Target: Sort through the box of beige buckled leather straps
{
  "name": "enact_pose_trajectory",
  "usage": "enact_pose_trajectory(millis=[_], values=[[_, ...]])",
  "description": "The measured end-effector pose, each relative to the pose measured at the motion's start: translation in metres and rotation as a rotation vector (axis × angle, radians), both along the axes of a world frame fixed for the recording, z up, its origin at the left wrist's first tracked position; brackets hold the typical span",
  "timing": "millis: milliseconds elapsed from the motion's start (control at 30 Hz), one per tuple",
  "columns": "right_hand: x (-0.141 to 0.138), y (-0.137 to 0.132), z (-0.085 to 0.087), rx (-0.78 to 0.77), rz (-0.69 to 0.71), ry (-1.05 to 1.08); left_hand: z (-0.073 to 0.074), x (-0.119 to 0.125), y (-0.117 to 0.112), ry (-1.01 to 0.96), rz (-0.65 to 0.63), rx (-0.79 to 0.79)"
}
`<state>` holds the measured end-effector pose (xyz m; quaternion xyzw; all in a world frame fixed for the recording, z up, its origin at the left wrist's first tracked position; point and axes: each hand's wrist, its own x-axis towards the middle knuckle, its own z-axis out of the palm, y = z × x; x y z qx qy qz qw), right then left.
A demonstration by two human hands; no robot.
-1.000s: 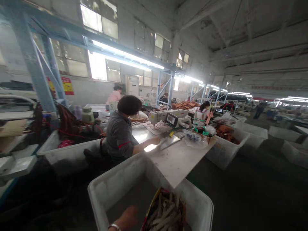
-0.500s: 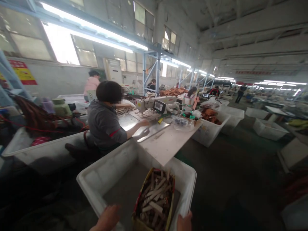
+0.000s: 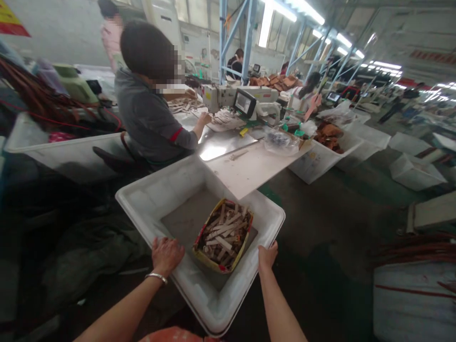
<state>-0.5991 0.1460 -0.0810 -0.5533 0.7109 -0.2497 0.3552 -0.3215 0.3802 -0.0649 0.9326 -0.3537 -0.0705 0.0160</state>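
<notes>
Left hand (image 3: 166, 255) and right hand (image 3: 267, 256) grip the near rims of the white tub (image 3: 149, 199); inside it sits a yellow box of strips (image 3: 223, 234), the white worktable (image 3: 256, 166) just beyond, a seated co-worker (image 3: 151, 109) far left.

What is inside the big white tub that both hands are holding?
Inside the white tub sits one yellow box full of light strips. The tub floor under that box is covered.

I see dim foreground; overhead tube lights (image 3: 281, 9) glare white; edges bend and smear; floor (image 3: 331, 228) shadowed.
</notes>
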Motion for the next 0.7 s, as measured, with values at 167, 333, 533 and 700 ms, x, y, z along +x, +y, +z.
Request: enact_pose_trajectory(millis=[167, 333, 533, 700], values=[[0.006, -0.037, 0.004, -0.001, 0.024, 0.112, -0.004, 0.003, -0.002, 0.013, 0.025, -0.028], [0.013, -0.04, -0.001, 0.018, 0.036, 0.2, -0.011, 0.007, -0.001, -0.002, 0.035, -0.056], [0.014, -0.041, -0.003, -0.003, 0.039, 0.254, -0.024, 0.009, 0.004, -0.017, 0.016, -0.111], [0.012, -0.045, -0.011, 0.014, 0.059, 0.206, -0.031, 0.01, 0.003, -0.035, 0.038, -0.075]])
